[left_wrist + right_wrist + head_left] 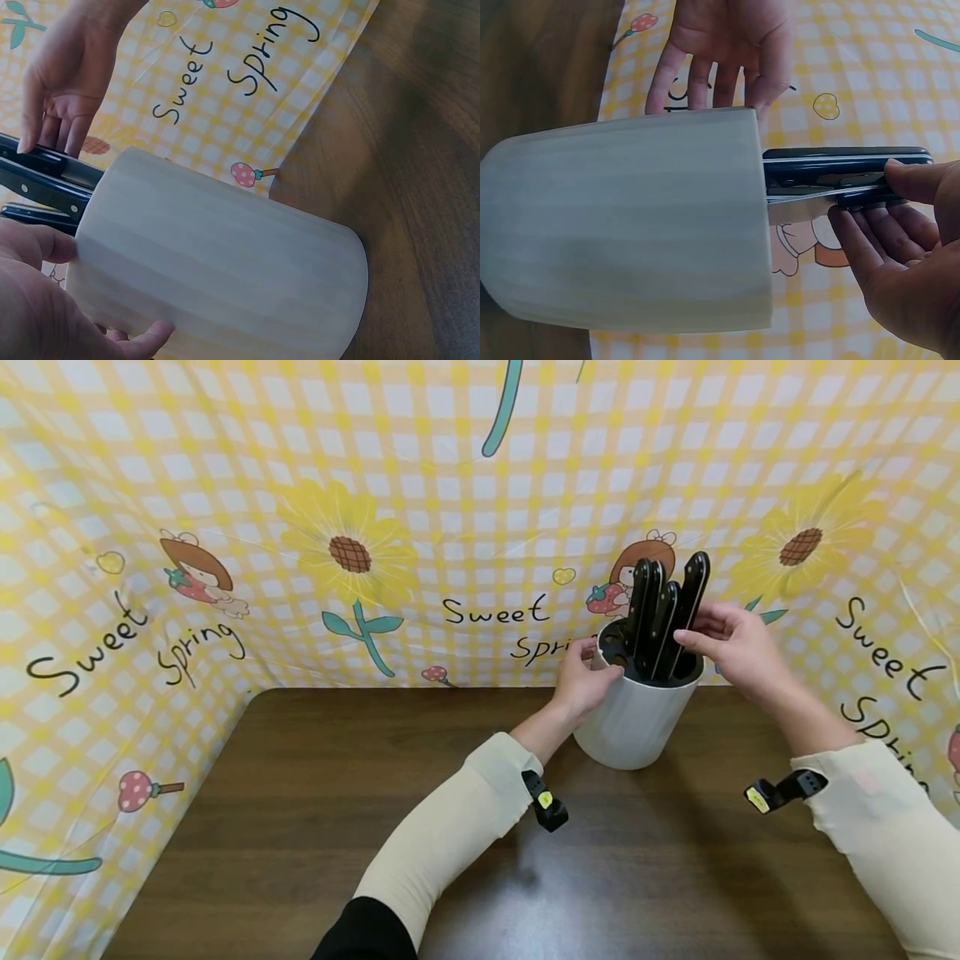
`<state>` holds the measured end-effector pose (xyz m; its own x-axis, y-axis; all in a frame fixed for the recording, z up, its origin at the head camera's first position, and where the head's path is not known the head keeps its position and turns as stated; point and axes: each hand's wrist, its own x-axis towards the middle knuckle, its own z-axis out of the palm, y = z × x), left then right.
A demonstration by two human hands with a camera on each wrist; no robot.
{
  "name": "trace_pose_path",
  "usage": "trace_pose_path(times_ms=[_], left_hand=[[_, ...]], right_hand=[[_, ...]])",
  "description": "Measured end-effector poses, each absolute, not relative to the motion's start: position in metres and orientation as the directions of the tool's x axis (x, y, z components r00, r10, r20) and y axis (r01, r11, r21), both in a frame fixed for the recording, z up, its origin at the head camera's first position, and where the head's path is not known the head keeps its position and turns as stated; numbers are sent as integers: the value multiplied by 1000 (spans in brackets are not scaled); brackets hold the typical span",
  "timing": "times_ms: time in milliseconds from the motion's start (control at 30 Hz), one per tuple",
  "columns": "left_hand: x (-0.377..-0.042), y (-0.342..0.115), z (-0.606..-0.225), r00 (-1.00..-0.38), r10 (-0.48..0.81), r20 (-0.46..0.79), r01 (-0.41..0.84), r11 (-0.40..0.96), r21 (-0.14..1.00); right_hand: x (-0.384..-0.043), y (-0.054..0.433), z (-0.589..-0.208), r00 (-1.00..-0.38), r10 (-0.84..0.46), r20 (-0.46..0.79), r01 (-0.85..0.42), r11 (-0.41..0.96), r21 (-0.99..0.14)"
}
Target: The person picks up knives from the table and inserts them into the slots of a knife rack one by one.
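Note:
A white round knife holder (633, 722) with a black inside stands on the table, several black-handled knives (642, 606) upright in it. My left hand (581, 685) holds the holder at its left side, thumb at the rim. My right hand (738, 647) pinches the handle of the rightmost knife (693, 581) between thumb and fingers. In the right wrist view a short stretch of that knife's blade (802, 208) shows above the rim; the rest is hidden inside the holder. Silver rivets dot the black handles (45, 187) in the left wrist view.
The brown wooden table (337, 793) ends at a yellow checked cloth (450, 527) that hangs behind and at both sides. The holder stands close to the table's back edge. A small black camera (551, 806) is strapped to the left wrist, another camera (783, 789) to the right.

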<state>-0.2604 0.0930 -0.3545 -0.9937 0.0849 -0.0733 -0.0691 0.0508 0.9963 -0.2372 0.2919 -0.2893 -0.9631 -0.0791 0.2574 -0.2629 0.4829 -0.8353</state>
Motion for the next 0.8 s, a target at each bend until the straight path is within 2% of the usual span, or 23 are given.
trace_pose_path(times_ms=[367, 800], left_hand=[[-261, 92, -356, -994, 87, -63, -60, 39, 997], [-260, 91, -354, -994, 92, -62, -58, 37, 998]], right_hand=[[-236, 291, -301, -977, -80, 200, -209, 573, -793], [-233, 291, -311, -979, -101, 176, -201, 601, -774]])
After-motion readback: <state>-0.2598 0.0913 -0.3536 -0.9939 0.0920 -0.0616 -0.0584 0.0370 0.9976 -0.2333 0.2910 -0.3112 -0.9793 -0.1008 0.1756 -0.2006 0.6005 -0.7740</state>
